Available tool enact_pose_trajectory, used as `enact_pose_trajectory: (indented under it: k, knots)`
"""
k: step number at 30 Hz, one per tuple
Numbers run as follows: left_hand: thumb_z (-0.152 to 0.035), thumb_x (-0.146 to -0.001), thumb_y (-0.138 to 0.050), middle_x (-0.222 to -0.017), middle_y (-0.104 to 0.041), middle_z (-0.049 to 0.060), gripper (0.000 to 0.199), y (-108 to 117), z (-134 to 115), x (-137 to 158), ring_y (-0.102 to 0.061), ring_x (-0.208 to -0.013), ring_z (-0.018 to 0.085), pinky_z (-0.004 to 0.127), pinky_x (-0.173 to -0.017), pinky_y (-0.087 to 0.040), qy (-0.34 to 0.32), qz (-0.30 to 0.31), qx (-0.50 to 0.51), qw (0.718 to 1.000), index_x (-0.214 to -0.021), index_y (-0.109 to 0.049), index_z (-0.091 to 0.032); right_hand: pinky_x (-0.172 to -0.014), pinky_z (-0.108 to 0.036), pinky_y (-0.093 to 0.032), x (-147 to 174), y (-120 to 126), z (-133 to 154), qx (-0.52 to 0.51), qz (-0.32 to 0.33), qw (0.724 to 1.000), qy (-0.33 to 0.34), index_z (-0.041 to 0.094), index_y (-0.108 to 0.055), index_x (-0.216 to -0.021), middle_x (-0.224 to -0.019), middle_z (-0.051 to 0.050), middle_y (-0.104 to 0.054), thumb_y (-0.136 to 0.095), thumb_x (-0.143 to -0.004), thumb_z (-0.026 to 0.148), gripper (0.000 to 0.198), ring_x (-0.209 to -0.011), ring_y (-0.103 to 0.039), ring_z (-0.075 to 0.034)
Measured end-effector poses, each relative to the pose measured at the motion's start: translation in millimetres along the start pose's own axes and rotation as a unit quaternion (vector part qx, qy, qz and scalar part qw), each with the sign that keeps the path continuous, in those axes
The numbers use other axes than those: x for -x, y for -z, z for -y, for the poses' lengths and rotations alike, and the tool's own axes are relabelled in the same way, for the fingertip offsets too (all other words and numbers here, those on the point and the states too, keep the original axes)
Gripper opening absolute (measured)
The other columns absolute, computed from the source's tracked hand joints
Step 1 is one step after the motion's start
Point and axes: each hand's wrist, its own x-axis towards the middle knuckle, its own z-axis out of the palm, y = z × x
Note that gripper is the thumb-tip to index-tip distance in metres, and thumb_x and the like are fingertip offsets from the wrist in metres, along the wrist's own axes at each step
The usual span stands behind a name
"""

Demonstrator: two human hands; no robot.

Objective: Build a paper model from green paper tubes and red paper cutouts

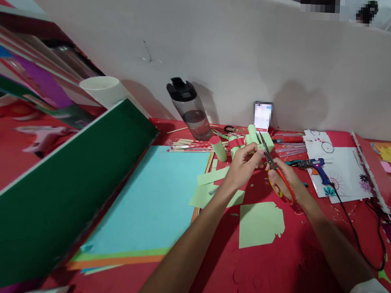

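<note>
My right hand (286, 178) is wrapped round a pair of scissors (289, 191) with red and yellow handles, blades pointing up and away. Pinched in my left hand (243, 163) is a small piece of light green paper (261, 146), right beside the blades; the fingers partly hide it. Just beyond the hands stand light green paper rolls, one a tube with a red end (218, 148). Below the hands lies a light green paper sheet (260, 225) with a jagged right edge. Green paper strips (212, 176) lie left of my left wrist.
A stack of coloured paper (154, 201), blue on top, lies beside a green board (67, 180). A water bottle (193, 116) and a lit phone (263, 116) stand near the wall. At right, a blue glue gun (320, 168) trails a black cord (350, 224). Thin sticks (189, 145) lie behind.
</note>
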Motion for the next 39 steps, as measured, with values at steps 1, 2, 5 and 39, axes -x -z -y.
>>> enact_pose_trajectory:
  k: [1, 2, 5, 39]
  knots:
    - [-0.046, -0.093, -0.062, -0.061, -0.056, -0.003, 0.037, 0, 0, 0, -0.056, -0.059, 0.014, 0.028, -0.061, -0.047, 0.000, 0.000, 0.001, 1.000, -0.070, -0.044, -0.023, -0.042, -0.022, -0.032, 0, 0, 0, -0.002, 0.001, 1.000, -0.001, 0.025, -0.054, -0.102, -0.061, 0.007, -0.047, -0.060, -0.097, 0.071, 0.047, -0.046, -0.041, -0.010]
    - [-0.047, -0.093, -0.062, -0.061, -0.056, -0.003, 0.038, 0, 1, 0, -0.056, -0.058, 0.014, 0.028, -0.061, -0.047, 0.000, 0.000, 0.002, 1.000, -0.070, -0.044, -0.023, -0.042, -0.021, -0.032, 0, 0, 0, -0.004, 0.001, 1.000, -0.001, 0.025, -0.054, -0.102, -0.061, 0.007, -0.047, -0.060, -0.096, 0.071, 0.047, -0.045, -0.041, -0.010]
    - [-0.049, -0.094, -0.062, -0.061, -0.056, -0.003, 0.040, 0, 2, 0, -0.056, -0.059, 0.014, 0.029, -0.061, -0.047, 0.003, 0.000, -0.003, 1.000, -0.070, -0.044, -0.023, -0.042, -0.021, -0.032, 0, -1, 0, -0.008, 0.001, 1.000, 0.000, 0.025, -0.054, -0.101, -0.060, 0.008, -0.047, -0.062, -0.097, 0.069, 0.045, -0.045, -0.042, -0.009]
    - [-0.036, -0.097, -0.058, -0.088, -0.063, 0.003, 0.020, 5, 7, 5, -0.057, -0.076, 0.018, 0.031, -0.068, -0.043, 0.038, 0.187, -0.188, 0.963, -0.084, -0.060, -0.020, -0.069, -0.031, -0.056, -11, 13, -7, -0.073, -0.141, 0.985, 0.069, 0.025, -0.051, -0.111, -0.088, 0.002, -0.065, -0.082, -0.083, 0.034, 0.042, -0.073, -0.064, -0.014]
